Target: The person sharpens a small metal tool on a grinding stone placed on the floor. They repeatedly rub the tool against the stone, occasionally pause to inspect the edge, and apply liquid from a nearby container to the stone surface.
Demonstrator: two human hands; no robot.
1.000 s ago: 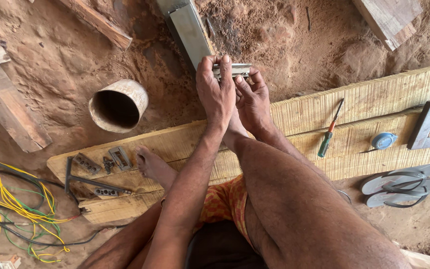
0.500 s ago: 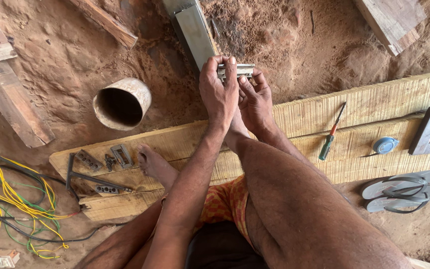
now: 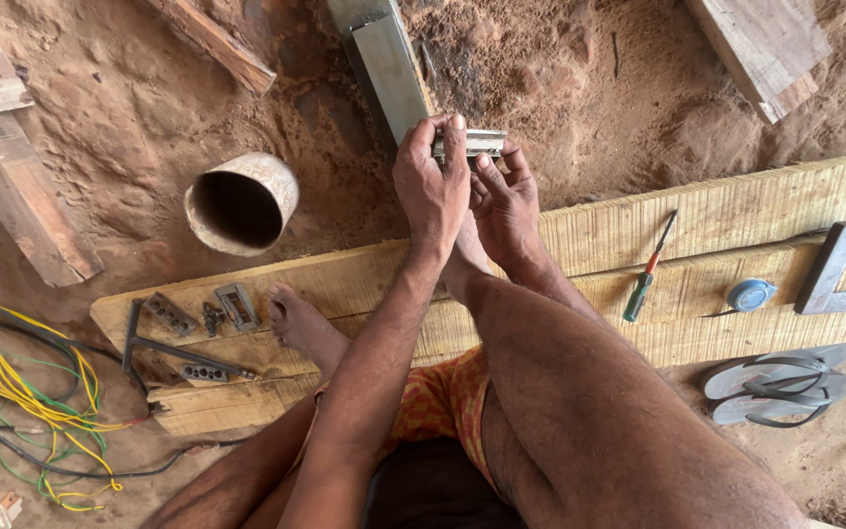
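Both hands meet at twelve o'clock over reddish, crumbly dirt. The left hand (image 3: 431,186) grasps a small ridged metal block (image 3: 472,143) from above, fingers curled over its end; the right hand (image 3: 506,201) grips the same block from beneath. Just beyond lies a flat grey bar (image 3: 389,64). At ten o'clock a hollow clay-coloured pipe (image 3: 240,203) rests on its side. The rough yellow plank (image 3: 727,220) carries a green-handled screwdriver (image 3: 646,274) at three o'clock and dark metal brackets (image 3: 237,306) at nine.
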